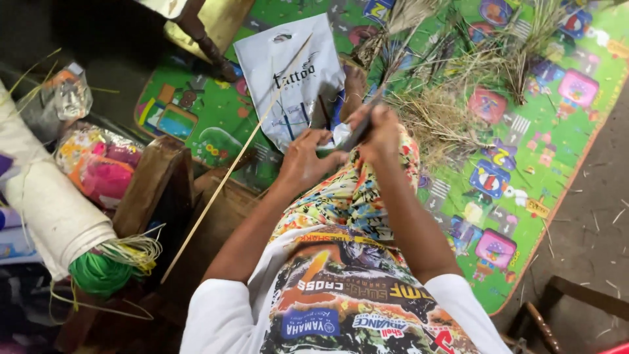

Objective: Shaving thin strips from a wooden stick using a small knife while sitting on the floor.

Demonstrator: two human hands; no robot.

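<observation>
While a long thin stick (236, 157) slants from our lap up toward a white bag (295, 72), our left hand (304, 160) curls around its near part, and our right hand (377, 131) grips a dark knife (359, 128) just beside, above a green mat (524, 164).

A plastic bag (295, 72) lies on the mat (524, 170), dry grass (439, 118) to its right.

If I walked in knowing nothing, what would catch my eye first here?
Probably the bright green play mat with cartoon patches, covering the floor at upper right and strewn with dry grass. At the centre, the two hands meet over the lap, the right hand gripping a dark blade. A long thin stick slants across a white plastic bag behind them.
</observation>
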